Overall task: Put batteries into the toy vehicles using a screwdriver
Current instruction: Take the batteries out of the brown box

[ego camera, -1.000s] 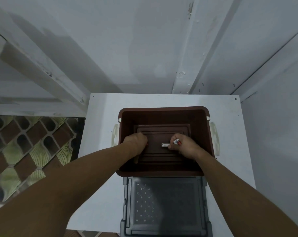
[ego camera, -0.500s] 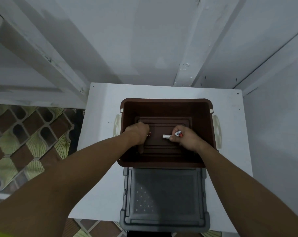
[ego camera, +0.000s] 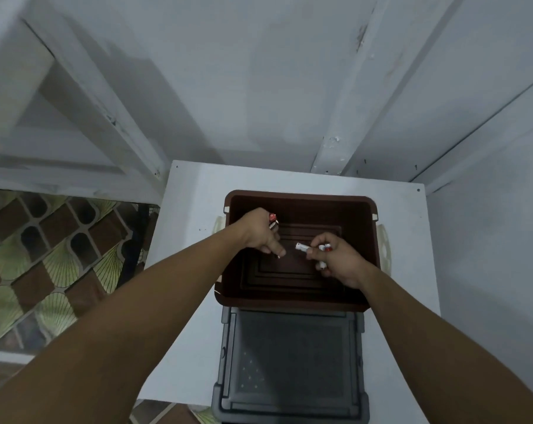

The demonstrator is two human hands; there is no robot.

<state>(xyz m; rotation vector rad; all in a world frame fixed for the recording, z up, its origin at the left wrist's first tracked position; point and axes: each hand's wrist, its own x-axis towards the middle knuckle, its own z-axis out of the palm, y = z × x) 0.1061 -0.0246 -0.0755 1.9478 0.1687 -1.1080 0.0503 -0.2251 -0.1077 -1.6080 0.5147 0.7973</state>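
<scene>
Both hands reach into a deep brown plastic bin (ego camera: 295,206) standing on a white counter (ego camera: 191,209), with a dark grey plastic crate (ego camera: 225,347) just in front of it. The job looks to be at its opening stage, the gathering of cells. No toy vehicle and no screwdriver are in view, so every cover has yet to be unscrewed, loaded and closed.

The left hand (ego camera: 259,237) has a narrow grip, its far fingers curled round what appear to be small red-and-black cylindrical batteries (ego camera: 272,221), while one finger points down toward the bin floor. The right hand (ego camera: 338,264) is closed on several white cylindrical batteries with red ends (ego camera: 302,247), one poking out toward the left hand. The exact count in either grip cannot be told.
</scene>
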